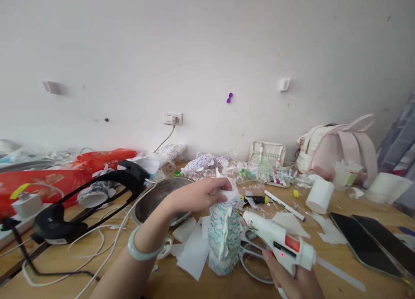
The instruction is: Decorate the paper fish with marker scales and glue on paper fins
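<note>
A bottle-shaped piece (223, 243) stands upright on the table, covered in white paper with green and purple scale-like marks. My left hand (202, 193), a pale bangle on its wrist, closes its fingers around the white paper at the top. My right hand (288, 275) is wrapped round the handle of a white hot glue gun (279, 240) with a red light. Its nozzle points at the bottle's upper right side, close to it; whether it touches I cannot tell. A clear glue stick (342, 275) sticks out of the gun's back. Scissors (254, 264) lie between bottle and gun, partly hidden.
Paper scraps (194, 251) and a metal bowl (142, 210) lie left of the bottle. A black headset (58, 223) and white cables (113, 247) are further left. On the right are a marker (285, 206), a paper roll (320, 195), two phones (363, 245) and a pink backpack (327, 152).
</note>
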Action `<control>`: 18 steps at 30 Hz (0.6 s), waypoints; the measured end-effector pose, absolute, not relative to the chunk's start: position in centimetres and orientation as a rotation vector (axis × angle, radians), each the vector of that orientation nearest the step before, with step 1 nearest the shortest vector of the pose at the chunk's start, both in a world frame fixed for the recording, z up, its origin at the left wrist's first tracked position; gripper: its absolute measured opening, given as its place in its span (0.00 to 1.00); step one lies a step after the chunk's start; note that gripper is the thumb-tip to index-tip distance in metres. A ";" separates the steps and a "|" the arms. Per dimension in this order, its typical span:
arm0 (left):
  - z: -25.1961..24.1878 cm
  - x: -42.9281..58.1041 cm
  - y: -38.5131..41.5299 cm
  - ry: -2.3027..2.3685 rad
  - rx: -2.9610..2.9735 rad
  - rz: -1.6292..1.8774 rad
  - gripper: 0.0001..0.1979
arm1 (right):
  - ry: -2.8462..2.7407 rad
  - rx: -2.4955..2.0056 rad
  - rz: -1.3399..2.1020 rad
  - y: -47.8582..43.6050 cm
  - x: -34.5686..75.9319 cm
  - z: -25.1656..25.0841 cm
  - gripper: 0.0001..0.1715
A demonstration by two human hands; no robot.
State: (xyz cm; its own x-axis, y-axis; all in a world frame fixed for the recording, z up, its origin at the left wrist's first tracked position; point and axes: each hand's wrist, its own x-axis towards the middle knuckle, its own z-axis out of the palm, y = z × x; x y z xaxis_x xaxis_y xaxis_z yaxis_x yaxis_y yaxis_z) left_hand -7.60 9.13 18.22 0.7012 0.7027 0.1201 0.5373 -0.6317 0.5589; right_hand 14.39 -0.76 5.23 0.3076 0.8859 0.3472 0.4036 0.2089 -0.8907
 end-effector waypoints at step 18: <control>18.3 -7.6 9.0 0.984 2.383 0.433 0.10 | -1.358 -1.425 0.566 -0.9 14.7 4.1 0.21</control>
State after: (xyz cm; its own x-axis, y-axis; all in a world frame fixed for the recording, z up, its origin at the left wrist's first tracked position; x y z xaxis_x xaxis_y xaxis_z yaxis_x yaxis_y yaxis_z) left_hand -7.59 9.04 18.35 0.6849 0.7229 0.0917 0.5563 -0.6000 0.5749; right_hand 14.71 -0.90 4.11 0.2475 0.9186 0.3083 0.4277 0.1819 -0.8854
